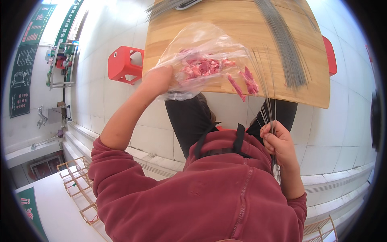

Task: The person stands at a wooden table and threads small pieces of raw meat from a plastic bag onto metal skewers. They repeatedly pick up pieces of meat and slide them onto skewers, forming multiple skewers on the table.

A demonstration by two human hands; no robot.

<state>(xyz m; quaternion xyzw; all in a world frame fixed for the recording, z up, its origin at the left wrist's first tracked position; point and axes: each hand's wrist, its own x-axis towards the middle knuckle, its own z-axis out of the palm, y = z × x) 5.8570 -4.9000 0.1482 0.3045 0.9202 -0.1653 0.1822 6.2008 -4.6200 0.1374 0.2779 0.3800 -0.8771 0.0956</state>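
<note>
My left hand [158, 79] grips the near-left edge of a clear plastic bag [205, 33] on the wooden table. Raw red meat pieces [204, 68] lie in a heap at the bag, partly seen through the film. To the right of the heap, a meat strip [236, 87] reaches past the table's near edge, and a wider meat piece [249, 81] lies beside it. In front of my right thigh, my right hand [278, 140] is closed around a loose bunch of thin metal skewers [266, 103]. Their upper ends fan out over the table edge.
A thick bundle of metal skewers [282, 45] lies on the right of the wooden table [169, 18]. More skewers [164, 7] lie at the far left, against a partly visible pale object [189, 3]. Red plastic stools [122, 62] stand at both sides.
</note>
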